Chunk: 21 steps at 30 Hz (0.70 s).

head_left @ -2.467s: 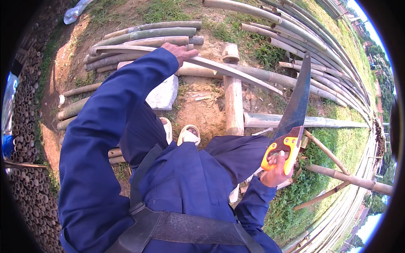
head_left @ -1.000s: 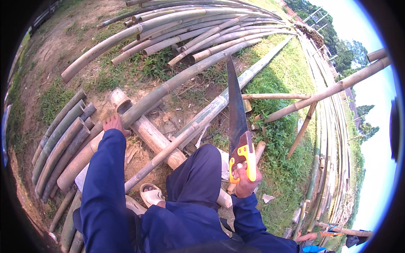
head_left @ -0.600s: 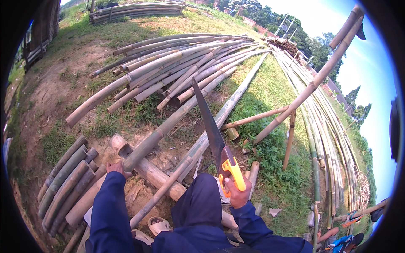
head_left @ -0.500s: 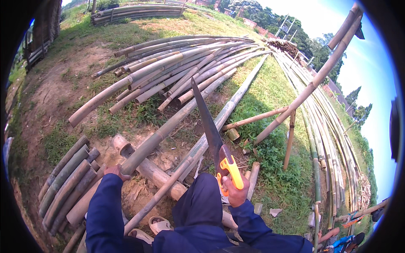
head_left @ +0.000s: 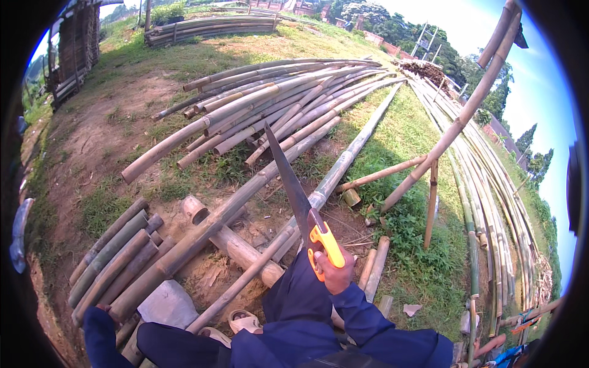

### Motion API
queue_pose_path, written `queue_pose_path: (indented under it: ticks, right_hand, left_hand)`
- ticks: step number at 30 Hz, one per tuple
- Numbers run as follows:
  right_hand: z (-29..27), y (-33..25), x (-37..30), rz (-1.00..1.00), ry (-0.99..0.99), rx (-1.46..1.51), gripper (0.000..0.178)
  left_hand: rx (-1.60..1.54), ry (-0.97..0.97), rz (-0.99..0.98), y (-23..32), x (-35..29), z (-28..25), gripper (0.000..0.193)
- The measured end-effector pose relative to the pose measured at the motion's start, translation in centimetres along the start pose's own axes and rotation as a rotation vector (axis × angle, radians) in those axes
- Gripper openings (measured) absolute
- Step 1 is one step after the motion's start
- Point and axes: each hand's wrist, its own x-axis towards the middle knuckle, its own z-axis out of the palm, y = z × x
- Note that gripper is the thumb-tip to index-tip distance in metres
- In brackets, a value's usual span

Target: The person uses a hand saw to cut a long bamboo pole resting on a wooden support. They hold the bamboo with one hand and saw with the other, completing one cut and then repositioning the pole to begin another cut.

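My right hand (head_left: 338,273) is closed around the orange-yellow handle of a handsaw (head_left: 289,184). Its dark blade points up and away to the left, apart from the bamboo below. A thick bamboo pole (head_left: 228,211) rests across a short log (head_left: 245,256), its near end at the lower left. By that end is my left hand (head_left: 105,309), mostly hidden by its dark blue sleeve; whether it grips the pole cannot be seen. Several short cut bamboo lengths (head_left: 109,248) lie just beyond it.
A thinner bamboo pole (head_left: 245,277) slants past my legs, beside a grey stone block (head_left: 167,305). Ahead lies a fanned pile of bamboo poles (head_left: 276,92). A slanted bamboo post (head_left: 451,132) with props stands right; long poles (head_left: 485,221) lie beyond. A sandal (head_left: 244,320) is below.
My left hand has slid down and left along the thick pole to its near end. The saw stays in my right hand, and the view has shifted slightly.
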Motion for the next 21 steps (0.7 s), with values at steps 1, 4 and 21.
queue_pose_path:
  ticks: [1,4,21]
  right_hand:
    - [0.2,0.2,0.0,0.010,-0.023,0.039,0.012]
    - [1.3,0.6,-0.1,-0.045,-0.044,-0.060,0.009]
    - [0.2,0.6,-1.0,-0.014,-0.017,0.135,0.011]
  left_hand:
    - [-0.002,0.049,-0.051,-1.9,-0.1,0.9,0.073]
    - [-0.059,0.287,-0.152,-4.7,0.1,2.7,0.082]
    - [-0.285,0.327,0.421,28.6,-3.7,1.0,0.042]
